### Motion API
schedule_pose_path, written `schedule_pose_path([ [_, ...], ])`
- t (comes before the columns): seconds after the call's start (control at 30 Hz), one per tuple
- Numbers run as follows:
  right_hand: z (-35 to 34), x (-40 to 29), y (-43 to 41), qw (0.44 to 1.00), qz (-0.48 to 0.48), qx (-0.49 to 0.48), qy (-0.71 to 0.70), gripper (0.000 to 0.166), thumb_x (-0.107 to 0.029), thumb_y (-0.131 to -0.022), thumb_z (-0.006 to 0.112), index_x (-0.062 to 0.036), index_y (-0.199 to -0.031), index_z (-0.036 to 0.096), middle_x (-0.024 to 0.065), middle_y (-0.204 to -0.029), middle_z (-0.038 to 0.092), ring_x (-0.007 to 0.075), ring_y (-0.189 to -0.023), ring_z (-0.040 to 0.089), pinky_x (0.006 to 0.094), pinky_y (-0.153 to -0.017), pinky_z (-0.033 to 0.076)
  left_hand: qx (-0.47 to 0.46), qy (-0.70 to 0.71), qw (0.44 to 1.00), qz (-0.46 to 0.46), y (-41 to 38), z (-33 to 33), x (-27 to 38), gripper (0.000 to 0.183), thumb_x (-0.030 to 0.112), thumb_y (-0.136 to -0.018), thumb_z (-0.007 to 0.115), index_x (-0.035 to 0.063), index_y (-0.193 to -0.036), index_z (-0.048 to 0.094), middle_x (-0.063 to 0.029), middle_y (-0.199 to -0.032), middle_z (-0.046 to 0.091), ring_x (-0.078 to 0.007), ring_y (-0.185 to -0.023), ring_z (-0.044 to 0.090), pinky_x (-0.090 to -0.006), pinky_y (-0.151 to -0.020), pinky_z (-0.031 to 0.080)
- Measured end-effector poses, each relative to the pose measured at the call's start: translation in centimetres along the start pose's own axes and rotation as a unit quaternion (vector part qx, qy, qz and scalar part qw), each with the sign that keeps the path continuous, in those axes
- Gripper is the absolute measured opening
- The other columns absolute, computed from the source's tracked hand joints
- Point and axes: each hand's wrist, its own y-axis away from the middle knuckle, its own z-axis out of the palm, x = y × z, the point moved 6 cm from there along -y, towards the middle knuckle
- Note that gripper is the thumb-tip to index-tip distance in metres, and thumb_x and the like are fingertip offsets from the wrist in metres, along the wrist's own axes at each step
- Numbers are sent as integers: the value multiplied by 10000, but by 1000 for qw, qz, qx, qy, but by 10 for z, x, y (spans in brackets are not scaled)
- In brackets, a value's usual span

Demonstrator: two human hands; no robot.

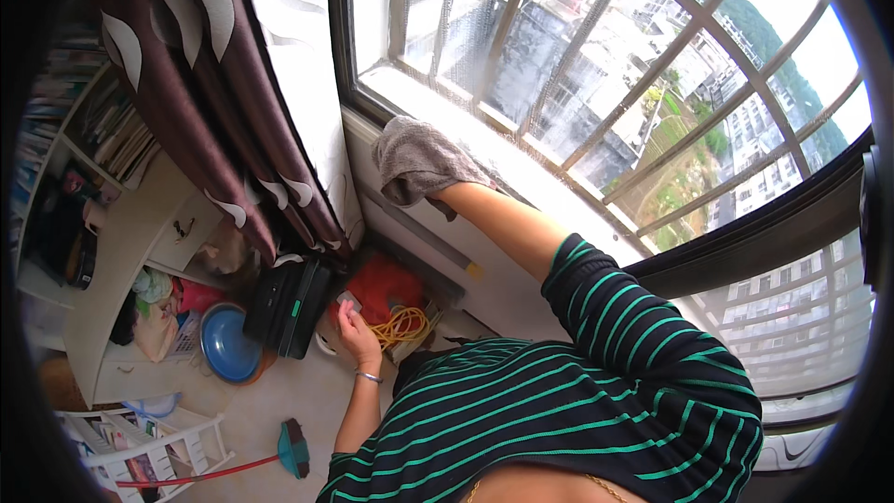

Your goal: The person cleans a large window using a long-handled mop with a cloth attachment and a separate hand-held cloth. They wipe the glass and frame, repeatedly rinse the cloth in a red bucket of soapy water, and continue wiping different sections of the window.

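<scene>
A crumpled grey-brown cloth [422,157] covers most of my right hand [444,193], which is shut on it. That hand presses the cloth to the inner edge of the window sill [538,185], close to the corner of the dark window frame [354,99]. The fingers are hidden under the cloth. My left hand [357,335], with a silver bangle at the wrist, hangs low at my side with its fingers loosely bent. Behind its fingertips shows a small pale object that it does not seem to grip. Below it are a red bag [386,286] and a coiled yellow cable [401,328].
Metal bars [628,77] stand outside the window. Patterned brown curtains [230,84] hang at left. On that side are a black case [288,307], a blue basin [230,342], a shelf desk [133,223], a white rack [160,450] and a red-handled broom [293,448].
</scene>
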Motion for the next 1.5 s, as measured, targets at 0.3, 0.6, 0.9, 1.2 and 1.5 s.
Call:
schedule_pose_path([
  [0.3, 6, 33, 168, 978, -40, 203, 6, 161, -197, -671, 600, -99, -796, 622, 161, -793, 596, 323, -790, 606, 405, -693, 497, -81, -10, 994, 75, 47, 51, 45, 281, 88, -939, 444, -34, -1174, 539, -162, -1111, 620, -247, -1027, 591, -331, -899, 453],
  [0.6, -12, 57, 326, 973, 95, 211, -26, 117, -201, -739, 568, -119, -820, 584, 129, -816, 581, 296, -806, 589, 403, -678, 483, -256, 62, 960, 90, 142, 99, 90, 264, 81, -916, 488, -4, -1157, 555, -131, -1009, 650, -216, -870, 633, -314, -765, 504],
  [0.9, 13, 56, 397, 960, 152, 224, -74, 334, -253, -696, 601, -39, -951, 571, 201, -836, 585, 385, -810, 581, 441, -710, 475, -626, 189, 755, -46, 202, 146, 179, 530, 360, -934, 532, 44, -1346, 428, -111, -1259, 544, -203, -1134, 534, -323, -920, 435],
  [1.2, -12, 4, 341, 957, 9, 70, -283, 593, -227, -823, 620, -29, -1338, 404, 230, -1340, 413, 391, -1253, 365, 395, -1088, 265, -365, 459, 807, -69, 85, 139, 285, 230, 110, -869, 574, -20, -1054, 614, -98, -1064, 632, -198, -949, 599, -313, -858, 461],
  [1.5, -66, 24, 346, 957, 55, 202, -203, 552, -74, -745, 685, -90, -1266, 503, 134, -1284, 524, 317, -1072, 578, 356, -868, 505, -6, 545, 797, 261, -206, 59, 557, 267, 90, -853, 598, -113, -1018, 545, -143, -997, 631, -185, -838, 606, -298, -774, 488],
])
